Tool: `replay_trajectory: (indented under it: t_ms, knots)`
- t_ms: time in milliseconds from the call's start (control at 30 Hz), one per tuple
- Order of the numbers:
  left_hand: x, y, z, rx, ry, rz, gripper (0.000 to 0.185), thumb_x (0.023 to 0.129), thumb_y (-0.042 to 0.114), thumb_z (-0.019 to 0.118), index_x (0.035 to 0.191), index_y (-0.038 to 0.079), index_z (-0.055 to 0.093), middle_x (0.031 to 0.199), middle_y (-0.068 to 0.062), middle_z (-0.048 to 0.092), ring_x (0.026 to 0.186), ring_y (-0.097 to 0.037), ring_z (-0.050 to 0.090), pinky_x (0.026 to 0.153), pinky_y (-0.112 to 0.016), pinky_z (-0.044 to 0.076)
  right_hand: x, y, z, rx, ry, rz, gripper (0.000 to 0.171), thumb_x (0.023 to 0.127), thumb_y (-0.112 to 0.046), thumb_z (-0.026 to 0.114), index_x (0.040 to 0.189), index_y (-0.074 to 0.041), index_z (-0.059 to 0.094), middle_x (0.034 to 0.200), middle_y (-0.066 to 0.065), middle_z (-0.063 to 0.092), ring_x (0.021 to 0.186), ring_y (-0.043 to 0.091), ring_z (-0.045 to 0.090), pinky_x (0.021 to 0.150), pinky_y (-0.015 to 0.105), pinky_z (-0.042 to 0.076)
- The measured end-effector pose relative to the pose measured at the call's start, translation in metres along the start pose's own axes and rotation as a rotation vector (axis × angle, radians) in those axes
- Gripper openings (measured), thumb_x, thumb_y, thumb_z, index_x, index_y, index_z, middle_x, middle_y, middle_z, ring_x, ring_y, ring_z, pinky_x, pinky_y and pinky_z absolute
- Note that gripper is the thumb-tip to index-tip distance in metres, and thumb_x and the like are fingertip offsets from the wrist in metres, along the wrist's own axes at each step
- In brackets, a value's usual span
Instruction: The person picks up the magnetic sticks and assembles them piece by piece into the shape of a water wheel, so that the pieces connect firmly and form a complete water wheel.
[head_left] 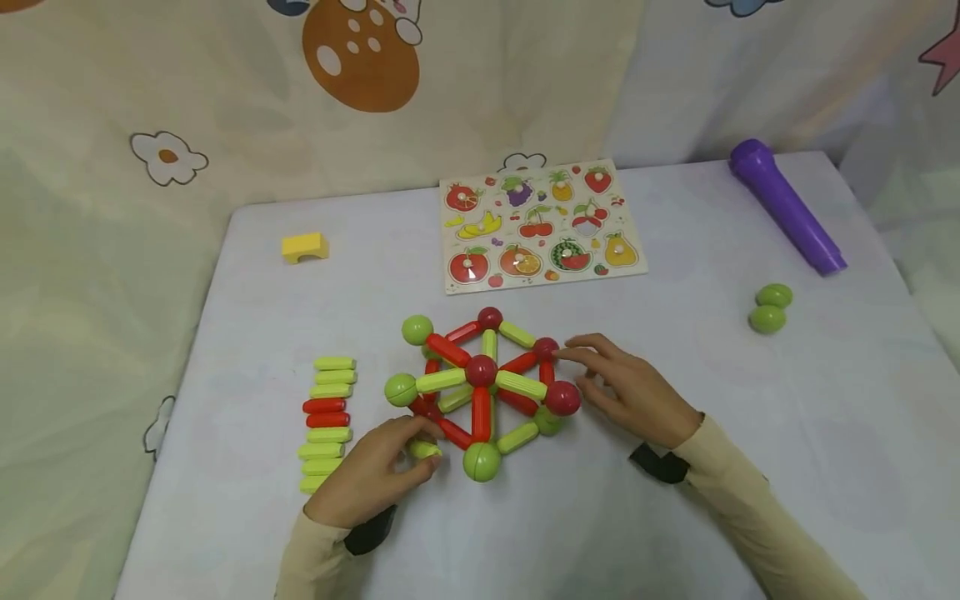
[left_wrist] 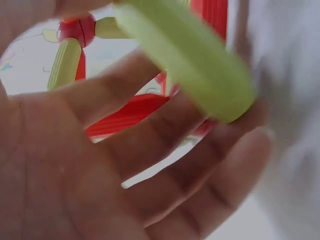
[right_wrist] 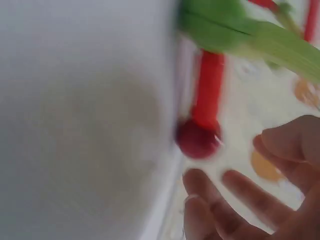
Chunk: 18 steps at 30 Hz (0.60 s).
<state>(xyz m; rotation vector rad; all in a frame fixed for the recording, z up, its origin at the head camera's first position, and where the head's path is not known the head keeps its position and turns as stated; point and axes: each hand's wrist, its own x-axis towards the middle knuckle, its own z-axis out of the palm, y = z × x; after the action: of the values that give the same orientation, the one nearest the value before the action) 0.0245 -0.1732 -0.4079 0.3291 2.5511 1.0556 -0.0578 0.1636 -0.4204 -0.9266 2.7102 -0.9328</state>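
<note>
A wheel-like structure of red and yellow-green magnetic sticks, joined by red and green balls, stands mid-table around a raised red ball (head_left: 481, 371). At its lower left my left hand (head_left: 378, 471) pinches a loose yellow-green stick (head_left: 425, 449); the left wrist view shows this stick (left_wrist: 195, 65) slanting across the fingers. My right hand (head_left: 636, 393) is at the structure's right side, fingers loosely bent and holding nothing. Its fingertips are close to a dark red ball (head_left: 547, 349); whether they touch it I cannot tell. The right wrist view is blurred, with a red ball (right_wrist: 198, 138) beyond the fingers.
Left of the structure lies a column of loose sticks (head_left: 327, 420), red and yellow-green. Behind are a yellow arch block (head_left: 305, 247) and a fruit puzzle board (head_left: 540, 227). Two green balls (head_left: 768, 319) and a purple microphone-shaped toy (head_left: 787, 207) lie right. A patterned curtain (head_left: 225, 83) hangs behind.
</note>
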Motion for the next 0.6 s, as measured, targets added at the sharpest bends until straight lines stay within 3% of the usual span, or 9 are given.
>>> replay_trajectory:
  t_ms: [67, 133, 300, 400, 500, 600]
  knots:
    - [0.006, 0.000, 0.002, 0.023, 0.036, 0.003, 0.020, 0.087, 0.019, 0.068, 0.107, 0.019, 0.063, 0.095, 0.016, 0.058, 0.089, -0.007, 0.052, 0.081, -0.031, 0.048, 0.010, 0.002, 0.003, -0.099, -0.052, -0.015, 0.054, 0.087, -0.013, 0.070, 0.137, -0.020, 0.051, 0.139, 0.006, 0.046, 0.112, 0.021, 0.056, 0.084, 0.038, 0.054]
    - [0.013, -0.001, 0.004, 0.054, 0.078, 0.007, 0.023, 0.087, 0.020, 0.068, 0.109, 0.018, 0.062, 0.097, 0.015, 0.058, 0.091, -0.008, 0.050, 0.081, -0.031, 0.048, 0.016, 0.003, 0.004, -0.173, -0.080, -0.030, 0.056, 0.087, -0.015, 0.071, 0.139, -0.020, 0.051, 0.140, 0.009, 0.045, 0.118, 0.026, 0.053, 0.086, 0.040, 0.054]
    - [0.032, -0.004, 0.000, 0.093, 0.134, 0.062, 0.023, 0.089, 0.021, 0.068, 0.110, 0.015, 0.061, 0.102, 0.008, 0.059, 0.095, -0.012, 0.051, 0.083, -0.034, 0.048, 0.017, 0.004, 0.003, -0.204, -0.056, -0.012, 0.042, 0.085, -0.015, 0.072, 0.126, -0.014, 0.062, 0.120, 0.007, 0.056, 0.101, 0.020, 0.059, 0.079, 0.035, 0.055]
    - [0.034, -0.002, -0.011, 0.105, 0.166, 0.089, 0.021, 0.091, 0.022, 0.066, 0.109, 0.014, 0.061, 0.104, 0.006, 0.059, 0.097, -0.013, 0.052, 0.083, -0.035, 0.048, 0.011, 0.003, 0.000, -0.168, -0.061, 0.012, 0.038, 0.086, -0.017, 0.071, 0.123, -0.014, 0.063, 0.115, 0.004, 0.058, 0.099, 0.017, 0.060, 0.079, 0.035, 0.055]
    - [0.029, 0.007, -0.028, 0.114, 0.287, 0.129, 0.022, 0.090, 0.021, 0.067, 0.109, 0.012, 0.061, 0.105, 0.006, 0.060, 0.097, -0.012, 0.052, 0.083, -0.036, 0.048, 0.005, 0.000, -0.007, -0.144, -0.031, 0.030, 0.038, 0.086, -0.017, 0.071, 0.123, -0.015, 0.061, 0.114, 0.002, 0.059, 0.101, 0.017, 0.060, 0.081, 0.038, 0.055]
    - [0.026, 0.024, -0.042, 0.106, 0.437, 0.228, 0.025, 0.087, 0.017, 0.071, 0.109, 0.010, 0.061, 0.104, 0.004, 0.061, 0.097, -0.010, 0.053, 0.081, -0.035, 0.048, 0.003, -0.009, -0.019, -0.092, 0.064, 0.000, 0.040, 0.085, -0.015, 0.073, 0.122, -0.013, 0.059, 0.110, 0.000, 0.062, 0.095, 0.014, 0.061, 0.077, 0.037, 0.056]
